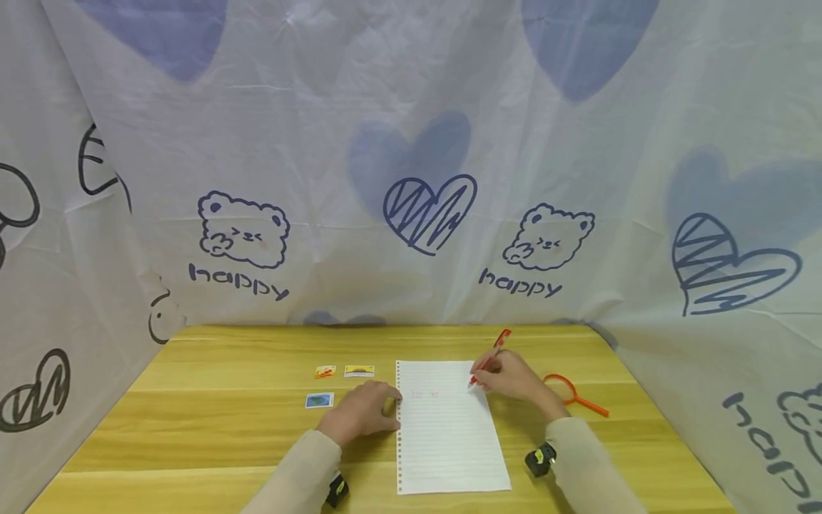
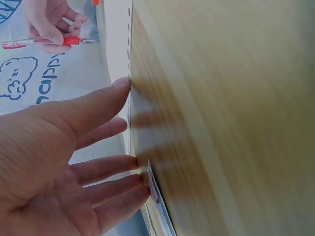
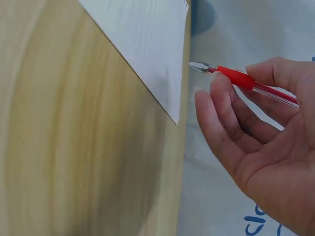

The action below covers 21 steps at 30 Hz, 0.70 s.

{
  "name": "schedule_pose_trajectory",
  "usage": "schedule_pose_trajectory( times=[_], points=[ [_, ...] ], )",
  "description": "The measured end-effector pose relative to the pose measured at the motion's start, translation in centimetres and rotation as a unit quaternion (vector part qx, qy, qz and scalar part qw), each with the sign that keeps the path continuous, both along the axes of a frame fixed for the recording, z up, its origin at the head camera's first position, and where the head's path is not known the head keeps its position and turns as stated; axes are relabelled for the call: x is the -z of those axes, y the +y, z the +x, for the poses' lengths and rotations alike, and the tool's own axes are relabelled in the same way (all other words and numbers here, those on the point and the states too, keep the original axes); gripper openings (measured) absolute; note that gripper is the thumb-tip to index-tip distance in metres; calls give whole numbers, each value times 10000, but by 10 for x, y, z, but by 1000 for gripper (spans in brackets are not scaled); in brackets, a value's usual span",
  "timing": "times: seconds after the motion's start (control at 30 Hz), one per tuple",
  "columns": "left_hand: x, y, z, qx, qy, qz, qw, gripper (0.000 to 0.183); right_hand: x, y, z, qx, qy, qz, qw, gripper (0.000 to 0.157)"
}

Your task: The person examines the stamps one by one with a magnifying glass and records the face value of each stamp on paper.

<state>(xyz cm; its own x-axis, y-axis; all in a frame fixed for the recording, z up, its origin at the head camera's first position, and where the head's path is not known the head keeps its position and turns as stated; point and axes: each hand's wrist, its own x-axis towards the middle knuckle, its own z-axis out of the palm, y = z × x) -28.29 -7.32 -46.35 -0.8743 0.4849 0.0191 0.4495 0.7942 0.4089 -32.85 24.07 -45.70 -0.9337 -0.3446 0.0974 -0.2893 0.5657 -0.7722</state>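
Note:
A sheet of lined paper (image 1: 449, 442) with punched holes down its left edge lies on the table, bearing faint red writing near its upper left. My right hand (image 1: 507, 375) pinches a red pen (image 1: 499, 341) over the sheet's upper right. In the right wrist view the pen's metal tip (image 3: 199, 66) points out past the fingers, toward the paper. My left hand (image 1: 364, 410) rests at the holed edge, its thumb and fingers spread and relaxed; the left wrist view shows the fingertips (image 2: 123, 81) right at that edge.
Left of the paper lie three small picture cards: a red and yellow card (image 1: 325, 372), a yellow card (image 1: 359, 371) and a blue card (image 1: 319, 400). An orange magnifying glass (image 1: 591, 405) lies right of my right hand. A printed cloth (image 1: 321, 143) hangs behind the wooden table (image 1: 212, 428).

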Motion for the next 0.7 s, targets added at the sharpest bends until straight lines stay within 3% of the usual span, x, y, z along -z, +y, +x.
schedule_pose_trajectory(
  times=[0.2,0.7],
  points=[
    [0,0,1,4,5,18,10000,46,4,-7,0,182,-338,-268,9989,15],
    [-1,0,1,-66,-77,39,9999,47,11,-20,-3,252,-355,-139,9990,8]
  ],
)
